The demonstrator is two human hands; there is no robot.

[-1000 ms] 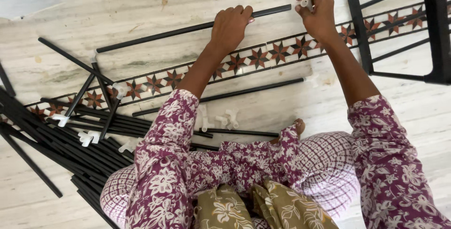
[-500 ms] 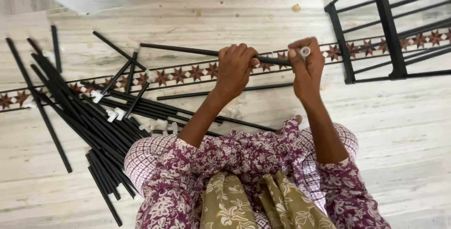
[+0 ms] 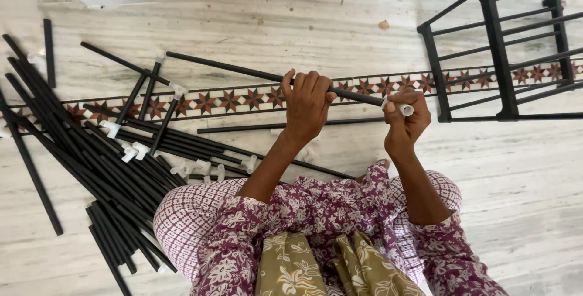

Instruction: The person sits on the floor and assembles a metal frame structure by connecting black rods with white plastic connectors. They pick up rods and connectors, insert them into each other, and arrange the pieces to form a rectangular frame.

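The left hand (image 3: 307, 103) has its grip wrapped fully round a long black rod (image 3: 243, 72), fingers curled over the top and closed tight on it near its right end, holding it off the floor. Just to the right of that grip, the right hand (image 3: 405, 120) is closed round a small white connector (image 3: 402, 108) at the tip of the same rod, fingers folded in and the piece pinched between thumb and fingertips. From the left grip the rod runs away up and to the left, tilted slightly. Below and to the left of it a heap of black rods (image 3: 91, 162) lies on the marble floor (image 3: 303, 28), with loose white connectors (image 3: 130, 150) scattered among them. Well to the right of the right grip stands a black rack frame (image 3: 495, 53).
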